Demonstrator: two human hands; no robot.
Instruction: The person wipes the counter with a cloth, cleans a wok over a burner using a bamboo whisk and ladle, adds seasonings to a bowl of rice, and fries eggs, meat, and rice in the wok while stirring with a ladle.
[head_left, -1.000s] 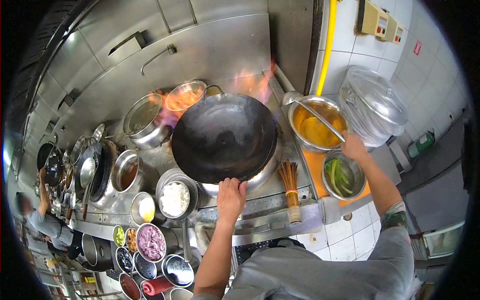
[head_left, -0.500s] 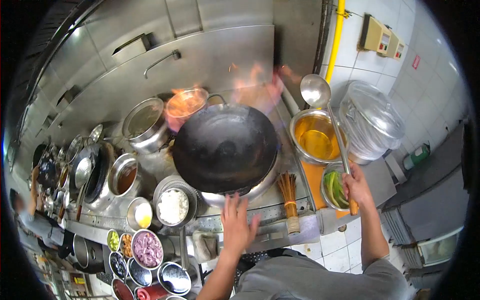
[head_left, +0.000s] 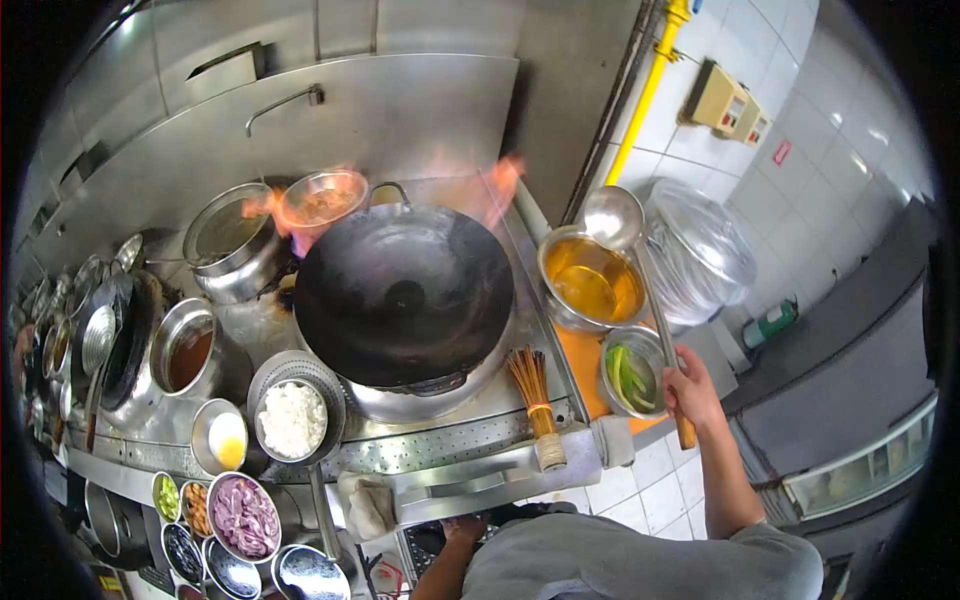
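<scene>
My right hand is wrapped round the wooden handle of a steel ladle, whose bowl is raised at the edge of the steel bowl of yellow oil. Below my right hand's side of that bowl sits a bowl with green leaf pieces. My left hand is low by the stove's front edge, away from the wok, its fingers partly hidden. The large black wok rests on the burner, with flames behind it. A bamboo brush lies on the stove's front edge.
A strainer of white rice, a bowl with egg and a pot of brown sauce stand left of the wok. Sliced purple onion is among several bowls in front. A folded cloth lies on the front ledge. A wrapped pot stands right.
My left hand has let go of the wok rim and dropped to the front. My right hand has swung the ladle from lying over the oil bowl to upright. The view has shifted.
</scene>
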